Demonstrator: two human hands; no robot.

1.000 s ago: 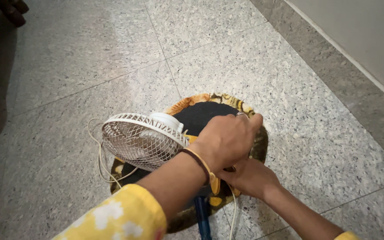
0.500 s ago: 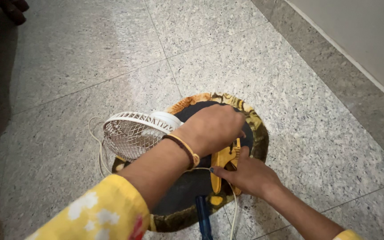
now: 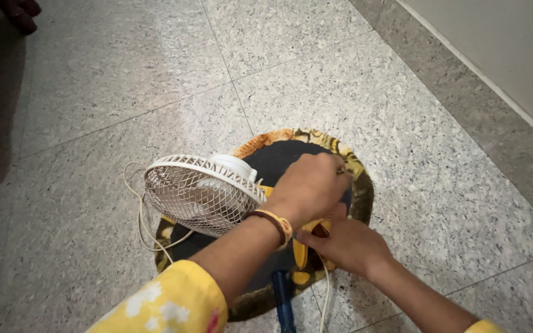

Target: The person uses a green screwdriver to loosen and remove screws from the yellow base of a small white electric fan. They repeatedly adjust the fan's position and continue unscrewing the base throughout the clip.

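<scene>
A small white fan with a wire cage lies tilted on a round black mat with a yellow patterned rim. Its yellow clamp base shows between my hands. My left hand reaches over from the left, fingers curled down onto the top of the clamp beside the cage. My right hand grips the clamp from the right, thumb pressed against its side. The fingertips of both hands are hidden. A blue handle pokes out under my left forearm at the mat's near edge.
The fan's white cord loops on the speckled stone floor left of the mat, and another stretch runs down near the blue handle. A wall and its grey skirting run along the right. A dark shape sits at the top-left corner.
My left hand has drawn back from the mat's far edge and closed down over the clamp. The fan cage dipped, then tilted back up. My right hand stays on the clamp.
</scene>
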